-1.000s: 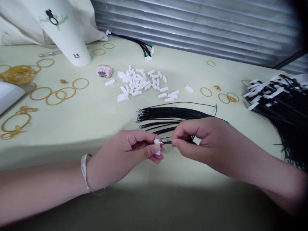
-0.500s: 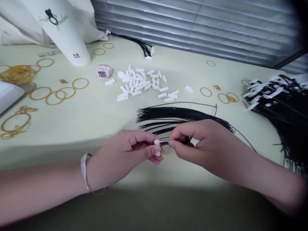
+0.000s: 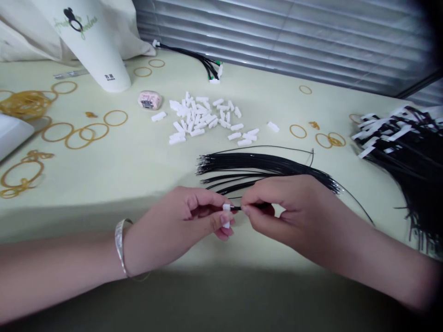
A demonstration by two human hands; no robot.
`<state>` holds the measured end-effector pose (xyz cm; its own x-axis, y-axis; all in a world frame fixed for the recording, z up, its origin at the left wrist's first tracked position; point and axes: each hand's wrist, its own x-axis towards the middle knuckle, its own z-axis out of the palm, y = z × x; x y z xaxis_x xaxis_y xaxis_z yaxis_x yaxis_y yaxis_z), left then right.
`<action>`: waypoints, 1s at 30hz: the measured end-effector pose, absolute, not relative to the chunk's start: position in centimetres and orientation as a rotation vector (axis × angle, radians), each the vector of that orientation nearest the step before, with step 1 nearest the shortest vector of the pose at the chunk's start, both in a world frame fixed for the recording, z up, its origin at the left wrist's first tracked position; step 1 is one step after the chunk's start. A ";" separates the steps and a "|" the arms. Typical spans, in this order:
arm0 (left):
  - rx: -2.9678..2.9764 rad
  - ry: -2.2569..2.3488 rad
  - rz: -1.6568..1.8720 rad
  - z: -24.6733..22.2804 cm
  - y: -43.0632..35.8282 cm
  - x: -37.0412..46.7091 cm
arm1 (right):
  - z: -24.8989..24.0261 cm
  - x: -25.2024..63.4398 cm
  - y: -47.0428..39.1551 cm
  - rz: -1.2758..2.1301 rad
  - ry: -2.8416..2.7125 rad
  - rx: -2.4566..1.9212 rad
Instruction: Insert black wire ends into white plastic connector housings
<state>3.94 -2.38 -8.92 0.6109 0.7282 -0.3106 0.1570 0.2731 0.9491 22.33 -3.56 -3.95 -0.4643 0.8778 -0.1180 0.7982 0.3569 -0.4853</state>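
Between the thumb and fingers of my left hand (image 3: 194, 214) is a small white connector housing (image 3: 226, 208), held upright above the table's near part. My right hand (image 3: 284, 207) pinches a black wire (image 3: 236, 208) close to its tip. That tip meets the housing's right side; how deep it sits inside cannot be made out. Behind my hands lies a bundle of black wires (image 3: 256, 161) with metal terminals at the ends, partly covered by my right hand. Farther back is a loose pile of white connector housings (image 3: 199, 115).
Finished-looking black wires with white connectors (image 3: 398, 152) heap at the right. Rubber bands (image 3: 65, 132) lie scattered. A white cup (image 3: 93, 46), a pink-and-white lump (image 3: 150, 100) and a wire harness (image 3: 190, 54) are at the back, near window blinds (image 3: 277, 37).
My right hand has moved slightly left toward the housing, and less wire shows between its fingertips and the housing. My left hand keeps its hold.
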 end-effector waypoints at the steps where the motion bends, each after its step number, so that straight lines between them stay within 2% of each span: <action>1: 1.269 0.875 0.455 -8.9 -2.4 4.0 | -4.0 22.3 -3.6 0.727 -2.455 -1.524; 16: 1.446 0.932 0.418 -8.6 -2.7 3.9 | -4.8 21.7 -4.2 0.811 -2.422 -1.631; 30: 1.639 0.938 0.424 -8.7 -2.7 3.8 | -5.3 21.8 -3.6 0.796 -2.493 -1.367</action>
